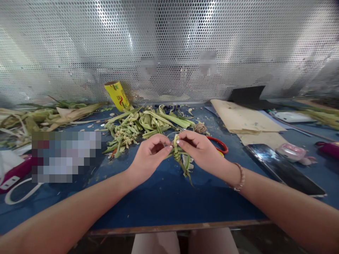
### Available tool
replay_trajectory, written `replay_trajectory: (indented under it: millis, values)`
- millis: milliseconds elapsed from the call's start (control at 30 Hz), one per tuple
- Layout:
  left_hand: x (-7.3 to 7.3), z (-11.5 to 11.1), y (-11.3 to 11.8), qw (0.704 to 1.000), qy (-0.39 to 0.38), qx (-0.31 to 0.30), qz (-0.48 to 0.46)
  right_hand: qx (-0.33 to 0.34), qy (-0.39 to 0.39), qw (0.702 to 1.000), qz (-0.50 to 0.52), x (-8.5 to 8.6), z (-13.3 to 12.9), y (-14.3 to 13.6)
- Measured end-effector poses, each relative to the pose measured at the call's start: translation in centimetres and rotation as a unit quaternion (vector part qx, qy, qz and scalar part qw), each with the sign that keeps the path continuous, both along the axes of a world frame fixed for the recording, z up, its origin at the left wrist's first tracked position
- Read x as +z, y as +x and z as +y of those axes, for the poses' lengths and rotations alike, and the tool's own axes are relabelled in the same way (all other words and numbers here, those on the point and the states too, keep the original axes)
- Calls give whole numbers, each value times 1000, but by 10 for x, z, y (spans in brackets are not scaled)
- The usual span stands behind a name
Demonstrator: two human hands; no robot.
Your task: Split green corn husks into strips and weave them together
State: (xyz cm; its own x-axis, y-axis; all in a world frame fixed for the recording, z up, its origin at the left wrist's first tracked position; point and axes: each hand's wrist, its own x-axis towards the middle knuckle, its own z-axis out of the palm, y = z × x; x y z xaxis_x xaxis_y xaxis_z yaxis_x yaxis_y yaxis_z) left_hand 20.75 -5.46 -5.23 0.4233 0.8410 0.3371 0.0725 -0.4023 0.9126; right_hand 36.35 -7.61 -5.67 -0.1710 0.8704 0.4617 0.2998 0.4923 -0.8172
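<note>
Both hands meet above the middle of the blue table, at a small braided piece of green plant leaf whose loose ends hang down. My left hand is closed in a pinch at its left side, thumb against forefinger. From the right, my right hand pinches the top of the same braid. Just behind the hands lies a heap of pale green leaf strips. Red-handled scissors are partly hidden behind my right hand.
A yellow can leans by the perforated metal screen. Long dried leaves lie at left, near a magenta device. At right are a phone, brown paper and a pink case.
</note>
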Motion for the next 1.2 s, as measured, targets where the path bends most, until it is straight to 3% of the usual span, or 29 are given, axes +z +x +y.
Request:
replay_trajectory:
  millis: [200,367,633,867,1100,1200]
  values:
    - [-1,-1,1,999,-38,19,-5,-15,15,1000,6,-3,0,-1]
    - [-3,1,2,998,-65,17,-16,-7,-21,999,28,-3,1,-2]
    - [-8,4,0,996,-82,2,-26,7,-49,996,80,-1,2,-2]
    - [-3,0,3,996,-83,3,-22,13,-56,994,88,-1,3,1]
    - [-3,0,4,986,-140,-36,-77,91,-59,985,131,-3,11,12]
    - [-2,1,4,974,-194,-62,-104,124,-94,975,160,-2,15,17]
